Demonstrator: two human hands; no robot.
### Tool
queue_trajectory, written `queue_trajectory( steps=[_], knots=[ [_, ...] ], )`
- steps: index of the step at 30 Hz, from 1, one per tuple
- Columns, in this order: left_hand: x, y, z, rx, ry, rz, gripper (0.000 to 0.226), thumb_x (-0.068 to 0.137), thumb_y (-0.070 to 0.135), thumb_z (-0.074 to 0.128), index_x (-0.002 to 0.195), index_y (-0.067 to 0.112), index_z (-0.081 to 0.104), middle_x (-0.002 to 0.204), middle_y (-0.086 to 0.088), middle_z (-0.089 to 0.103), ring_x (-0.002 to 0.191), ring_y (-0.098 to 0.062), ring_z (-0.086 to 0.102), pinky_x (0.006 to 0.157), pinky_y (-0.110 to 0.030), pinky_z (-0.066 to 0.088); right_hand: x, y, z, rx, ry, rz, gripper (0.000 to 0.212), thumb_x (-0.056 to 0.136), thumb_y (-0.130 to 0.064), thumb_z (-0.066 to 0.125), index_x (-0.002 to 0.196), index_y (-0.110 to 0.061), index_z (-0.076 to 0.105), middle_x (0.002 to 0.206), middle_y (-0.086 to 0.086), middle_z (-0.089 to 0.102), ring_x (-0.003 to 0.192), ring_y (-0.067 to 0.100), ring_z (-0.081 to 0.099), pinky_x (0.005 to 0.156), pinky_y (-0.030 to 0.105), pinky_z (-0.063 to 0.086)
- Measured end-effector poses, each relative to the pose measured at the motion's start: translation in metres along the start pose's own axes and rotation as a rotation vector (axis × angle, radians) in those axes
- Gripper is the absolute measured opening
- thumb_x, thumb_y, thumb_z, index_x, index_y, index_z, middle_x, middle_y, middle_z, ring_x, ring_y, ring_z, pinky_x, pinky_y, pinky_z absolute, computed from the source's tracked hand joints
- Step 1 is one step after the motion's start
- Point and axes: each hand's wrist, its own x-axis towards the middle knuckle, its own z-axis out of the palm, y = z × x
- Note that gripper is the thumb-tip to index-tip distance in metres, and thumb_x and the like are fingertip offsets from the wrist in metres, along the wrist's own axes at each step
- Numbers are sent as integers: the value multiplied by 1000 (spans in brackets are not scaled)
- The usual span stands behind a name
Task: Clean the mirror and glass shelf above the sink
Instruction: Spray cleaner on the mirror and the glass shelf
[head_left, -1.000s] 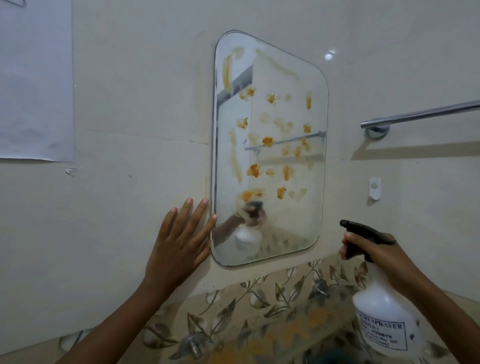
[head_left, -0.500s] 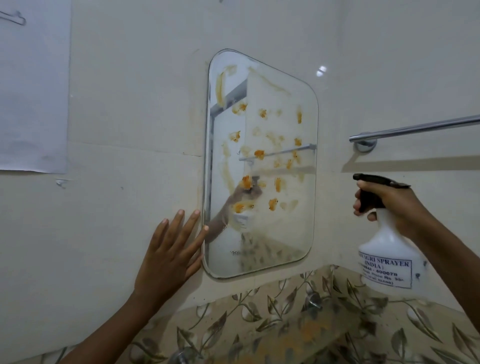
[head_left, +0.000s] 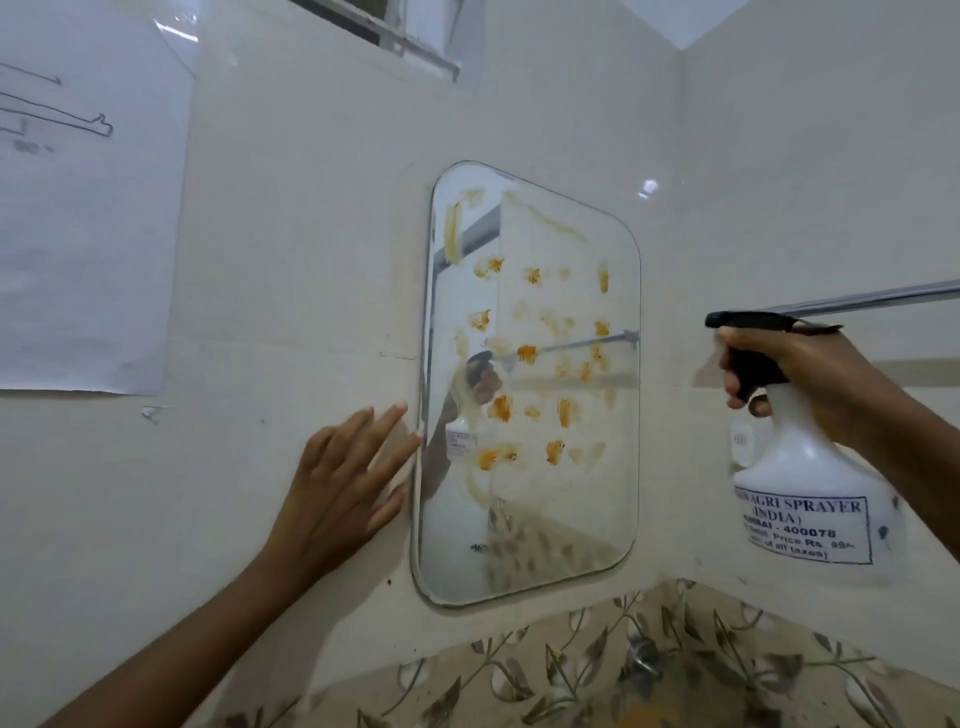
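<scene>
Right hand (head_left: 795, 379), 3 o'clock, grips spray bottle (head_left: 800, 483); fingers curled round the black trigger, nozzle pointing toward 9 o'clock at the mirror (head_left: 530, 384), well apart from the glass. Forearm cut off by the frame edge. Left hand (head_left: 343, 483), 7 o'clock, lies flat on the wall, fingers straight and slightly spread, fingertips (head_left: 397, 413) at the mirror's left edge. Mirror at centre, orange smears over upper and middle glass, reflection blurry. Towel bar (head_left: 872, 299) partly hidden behind the sprayer. Paper sheet (head_left: 88, 234), 10 o'clock, cut off.
</scene>
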Motion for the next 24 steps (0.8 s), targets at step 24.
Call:
queue_trajectory(
  steps=[24],
  knots=[
    [52, -32, -11, 233, -143, 132, 56, 91, 44, 23, 143, 23, 33, 151, -6, 32, 134, -34, 38, 106, -51, 35, 57, -46, 59, 139, -67, -101, 21, 87, -27, 57, 73, -11, 61, 64, 9, 63, 55, 22, 62, 42, 19, 42]
  ],
)
